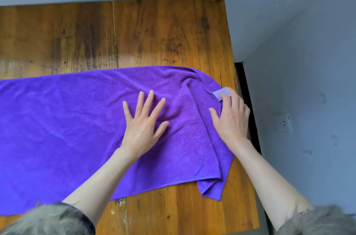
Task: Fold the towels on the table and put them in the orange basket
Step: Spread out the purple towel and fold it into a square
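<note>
Left grip flat on towel, right grip at edge

Worn wooden table; grey-blue wall; white socket low right.

towel: purple, plush microfibre, one only in view
state: spread out long, rumpled and partly doubled over at its right end
label: pale tag at the far right edge
place: lies across the near half of the desk, left end out of view

Head view, downward (close) over table
</note>
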`<state>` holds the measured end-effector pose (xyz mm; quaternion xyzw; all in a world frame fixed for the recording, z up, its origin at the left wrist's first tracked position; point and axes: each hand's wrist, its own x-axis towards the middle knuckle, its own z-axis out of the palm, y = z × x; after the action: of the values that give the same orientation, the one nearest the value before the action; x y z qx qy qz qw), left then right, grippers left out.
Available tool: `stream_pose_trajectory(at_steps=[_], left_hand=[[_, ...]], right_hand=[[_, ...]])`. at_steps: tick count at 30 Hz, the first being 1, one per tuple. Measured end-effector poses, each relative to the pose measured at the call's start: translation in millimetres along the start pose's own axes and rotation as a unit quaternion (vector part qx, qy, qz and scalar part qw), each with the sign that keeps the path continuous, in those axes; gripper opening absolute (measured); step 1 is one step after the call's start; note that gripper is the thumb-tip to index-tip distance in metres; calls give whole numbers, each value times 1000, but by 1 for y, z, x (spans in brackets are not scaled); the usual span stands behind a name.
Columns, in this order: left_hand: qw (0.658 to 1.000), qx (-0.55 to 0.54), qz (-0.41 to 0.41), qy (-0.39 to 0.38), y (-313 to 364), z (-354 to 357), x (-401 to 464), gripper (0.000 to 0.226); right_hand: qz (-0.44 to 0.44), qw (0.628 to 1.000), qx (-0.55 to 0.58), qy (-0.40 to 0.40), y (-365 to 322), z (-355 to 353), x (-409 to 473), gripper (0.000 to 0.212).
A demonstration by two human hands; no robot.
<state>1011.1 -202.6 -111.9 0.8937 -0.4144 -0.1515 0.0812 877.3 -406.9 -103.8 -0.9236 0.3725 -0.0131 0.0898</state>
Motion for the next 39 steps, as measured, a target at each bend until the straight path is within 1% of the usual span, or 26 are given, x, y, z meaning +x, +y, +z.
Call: stream_pose_trajectory(at_steps=[2,4,7,10,12,13,15,17,19,20,23,26,30,33,37,39], left_hand=[[999,23,34,-18,9,5,2,67],[998,39,42,-32,13,10,3,71],[998,40,37,-37,11,13,5,75],[997,51,38,-43,10,12,6,77],[997,55,38,-45,9,12,6,78],[997,54,37,-46,9,11,6,78],[997,48,36,-47,10,11,6,78],[997,40,34,-49,10,10,7,78],[998,36,32,-50,10,10,7,78],[998,36,32,-51,10,10,6,78],[997,40,32,-53,9,11,6,79],[997,39,30,-55,9,11,7,79],[997,36,33,-56,8,12,7,80],[998,22,40,-54,7,11,6,78],[999,-33,24,-24,1,4,-4,67],[999,-38,3,-7,-9,1,-14,65]], right_hand=[[33,999,7,-1,3,1,-8,33],[67,997,22,15,9,-1,-7,23],[66,997,-4,29,20,-7,8,16],[90,996,-9,8,26,-14,35,20],[119,993,-4,19,27,-19,52,25],[118,992,-4,32,26,-20,57,29],[71,995,-25,70,21,-22,56,42],[-1,994,-35,102,10,-17,40,48],[-58,993,-20,99,-3,-5,11,48],[-69,995,-14,74,-9,2,-4,48],[-42,999,-25,-24,-9,22,-33,53],[-47,996,-45,-66,7,29,-27,58],[-71,992,-49,-88,32,23,-5,60],[-86,991,-38,-94,37,16,1,59],[-50,997,8,-54,9,10,-7,57],[-72,996,11,-42,-14,11,-16,56]])
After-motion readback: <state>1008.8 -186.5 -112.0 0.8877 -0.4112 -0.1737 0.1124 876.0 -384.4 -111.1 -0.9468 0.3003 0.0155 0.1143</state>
